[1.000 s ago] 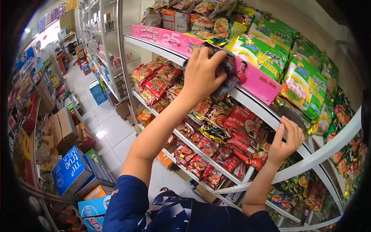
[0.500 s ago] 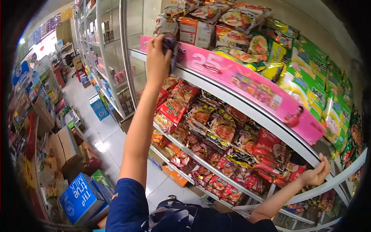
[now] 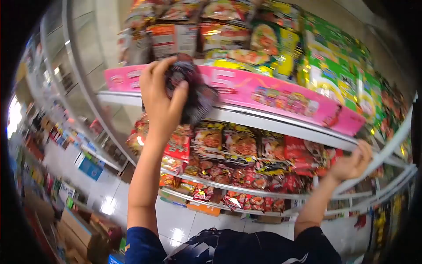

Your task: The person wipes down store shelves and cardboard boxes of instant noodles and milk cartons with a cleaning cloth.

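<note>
The left hand point(image 3: 162, 103) is raised and clamped on a dark, mottled, crumpled cloth point(image 3: 197, 94), thumb on one side and fingers curled over the top. It presses the cloth flat against the left part of the long pink printed paper strip point(image 3: 272, 93) that runs along a shelf front. The cloth overlaps the strip's lower edge and covers some of its white lettering. Directly above the strip stand orange and white plastic noodle packets point(image 3: 176, 37), and above its right part lie green and yellow plastic packets point(image 3: 338, 66). Below the strip, rows of red foil noodle packets point(image 3: 237, 145) fill the lower shelves. Beyond the strip's right end and lower than it, the right hand point(image 3: 349, 163) is well apart from the left, its fingers curled around the edge of a white curved metal shelf rail point(image 3: 387, 154). Far below the strip's left end, a glossy white tiled floor point(image 3: 184, 220) shows, blurred.
</note>
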### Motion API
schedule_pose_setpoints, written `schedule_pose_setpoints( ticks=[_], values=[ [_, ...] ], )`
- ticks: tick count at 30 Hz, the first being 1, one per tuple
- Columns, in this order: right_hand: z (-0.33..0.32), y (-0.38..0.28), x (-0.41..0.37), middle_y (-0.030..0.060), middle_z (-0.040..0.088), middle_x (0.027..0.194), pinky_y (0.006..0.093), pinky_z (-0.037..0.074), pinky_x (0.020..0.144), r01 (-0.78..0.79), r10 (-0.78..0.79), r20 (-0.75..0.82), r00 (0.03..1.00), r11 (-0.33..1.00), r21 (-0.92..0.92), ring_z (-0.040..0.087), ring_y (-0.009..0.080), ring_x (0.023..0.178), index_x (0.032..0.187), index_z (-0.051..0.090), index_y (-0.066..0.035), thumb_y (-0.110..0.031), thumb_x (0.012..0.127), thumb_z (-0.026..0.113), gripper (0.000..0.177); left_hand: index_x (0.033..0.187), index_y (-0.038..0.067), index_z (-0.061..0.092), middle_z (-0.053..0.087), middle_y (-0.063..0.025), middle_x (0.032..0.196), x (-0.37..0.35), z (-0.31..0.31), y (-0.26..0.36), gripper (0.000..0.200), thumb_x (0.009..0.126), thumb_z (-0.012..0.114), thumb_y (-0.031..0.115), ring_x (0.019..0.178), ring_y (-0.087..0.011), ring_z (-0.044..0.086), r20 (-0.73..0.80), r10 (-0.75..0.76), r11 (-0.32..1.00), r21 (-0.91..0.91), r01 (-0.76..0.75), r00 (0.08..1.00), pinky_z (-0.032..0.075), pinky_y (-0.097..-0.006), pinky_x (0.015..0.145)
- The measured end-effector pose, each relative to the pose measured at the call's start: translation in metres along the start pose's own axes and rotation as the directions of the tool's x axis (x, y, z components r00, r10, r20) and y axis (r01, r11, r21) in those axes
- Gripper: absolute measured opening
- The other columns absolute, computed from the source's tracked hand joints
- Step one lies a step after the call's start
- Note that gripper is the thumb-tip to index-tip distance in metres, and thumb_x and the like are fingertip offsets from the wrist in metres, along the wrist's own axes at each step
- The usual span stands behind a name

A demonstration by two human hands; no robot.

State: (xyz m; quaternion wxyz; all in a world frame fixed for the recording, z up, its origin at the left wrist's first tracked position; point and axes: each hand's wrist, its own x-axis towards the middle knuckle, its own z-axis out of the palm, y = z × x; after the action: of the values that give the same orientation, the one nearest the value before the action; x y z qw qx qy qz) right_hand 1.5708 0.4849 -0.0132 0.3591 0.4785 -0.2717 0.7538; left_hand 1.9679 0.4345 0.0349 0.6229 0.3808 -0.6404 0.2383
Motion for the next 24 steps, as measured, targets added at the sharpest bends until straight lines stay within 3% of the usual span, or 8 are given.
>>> schedule_pose_setpoints(
  ticks=[4, 6, 8, 10, 12, 14, 16, 24],
  values=[
    [0.057, -0.110, -0.008, 0.0177, 0.050, 0.115, 0.0485, 0.032, 0.095, 0.063, -0.186, 0.590, 0.786, 0.973, 0.223, 0.043, 0.0362, 0.111, 0.109, 0.059, -0.012, -0.028, 0.064, 0.065, 0.048, 0.115, 0.007, 0.050, 0.044, -0.0178, 0.110, -0.011, 0.038, 0.078, 0.044, 0.078, 0.056, 0.030, 0.105, -0.0324, 0.041, 0.153, 0.062, 0.965, -0.262, -0.021, 0.986, 0.029, -0.0402, 0.093],
    [0.088, -0.122, -0.015, 0.0160, 0.036, 0.132, 0.0510, 0.028, 0.100, -0.012, -0.213, 0.692, 0.690, 0.952, 0.306, 0.032, 0.0384, 0.122, 0.122, 0.049, -0.021, -0.019, 0.061, 0.069, 0.064, 0.121, 0.002, 0.042, 0.043, -0.0170, 0.115, -0.015, 0.054, 0.103, 0.074, 0.085, 0.020, 0.063, 0.112, -0.0294, 0.039, 0.298, -0.022, 0.862, -0.479, 0.169, 0.954, 0.023, -0.0377, 0.100],
    [0.101, -0.109, -0.021, 0.0119, 0.037, 0.132, 0.0504, 0.033, 0.095, 0.241, -0.298, 0.599, 0.743, 0.954, 0.177, 0.033, 0.0366, 0.121, 0.120, 0.050, -0.020, -0.020, 0.059, 0.071, 0.064, 0.129, 0.000, 0.034, 0.041, -0.0149, 0.124, -0.021, 0.062, 0.121, 0.102, 0.072, 0.008, 0.081, 0.118, -0.0245, 0.035, 0.408, -0.108, 0.458, -0.789, 0.409, 0.907, 0.017, -0.0355, 0.105],
    [0.086, -0.097, -0.001, 0.0091, 0.042, 0.126, 0.0464, 0.036, 0.095, 0.178, -0.239, 0.665, 0.707, 0.971, 0.160, 0.038, 0.0358, 0.117, 0.114, 0.053, -0.019, -0.017, 0.049, 0.075, 0.069, 0.131, 0.001, 0.031, 0.042, -0.0139, 0.123, -0.017, 0.060, 0.124, 0.103, 0.071, 0.011, 0.082, 0.117, -0.0227, 0.037, 0.540, -0.073, 0.274, -0.797, 0.537, 0.839, 0.022, -0.0347, 0.102],
    [0.069, -0.077, 0.010, 0.0071, 0.054, 0.110, 0.0398, 0.042, 0.087, 0.262, -0.302, 0.634, 0.712, 0.952, 0.159, 0.047, 0.0305, 0.103, 0.106, 0.057, -0.010, -0.014, 0.046, 0.076, 0.063, 0.131, 0.003, 0.032, 0.043, -0.0135, 0.120, -0.017, 0.052, 0.132, 0.093, 0.077, 0.012, 0.076, 0.115, -0.0224, 0.038, 0.492, -0.064, 0.555, -0.705, 0.441, 0.868, 0.027, -0.0347, 0.098],
    [0.048, -0.058, 0.022, 0.0080, 0.056, 0.106, 0.0392, 0.043, 0.086, 0.255, -0.295, 0.665, 0.686, 0.954, 0.159, 0.050, 0.0303, 0.099, 0.102, 0.057, -0.006, -0.011, 0.044, 0.077, 0.062, 0.123, 0.002, 0.040, 0.047, -0.0130, 0.114, -0.023, 0.057, 0.141, 0.063, 0.077, 0.055, 0.042, 0.107, -0.0241, 0.044, 0.339, 0.000, 0.673, -0.696, 0.250, 0.941, 0.033, -0.0376, 0.091],
    [0.027, -0.038, 0.031, 0.0069, 0.054, 0.105, 0.0380, 0.044, 0.084, 0.318, -0.308, 0.672, 0.673, 0.941, 0.113, 0.049, 0.0279, 0.098, 0.098, 0.056, -0.005, -0.016, 0.049, 0.075, 0.054, 0.119, 0.001, 0.044, 0.048, -0.0158, 0.110, -0.027, 0.071, 0.149, 0.059, 0.071, 0.064, 0.030, 0.104, -0.0286, 0.045, 0.257, 0.261, 0.822, -0.564, -0.075, 0.931, 0.034, -0.0397, 0.089],
    [-0.068, 0.035, 0.089, 0.0151, 0.058, 0.090, 0.0359, 0.044, 0.080, -0.016, 0.283, 0.644, 0.711, 0.922, -0.388, 0.056, 0.0301, 0.086, 0.097, 0.057, -0.002, -0.012, 0.060, 0.061, 0.038, 0.107, 0.012, 0.059, 0.053, -0.0041, 0.101, -0.060, 0.115, 0.172, 0.037, 0.074, 0.061, 0.029, 0.096, -0.0229, 0.048, 0.193, 0.367, 0.927, -0.157, -0.341, 0.910, 0.031, -0.0379, 0.087]
  ],
)
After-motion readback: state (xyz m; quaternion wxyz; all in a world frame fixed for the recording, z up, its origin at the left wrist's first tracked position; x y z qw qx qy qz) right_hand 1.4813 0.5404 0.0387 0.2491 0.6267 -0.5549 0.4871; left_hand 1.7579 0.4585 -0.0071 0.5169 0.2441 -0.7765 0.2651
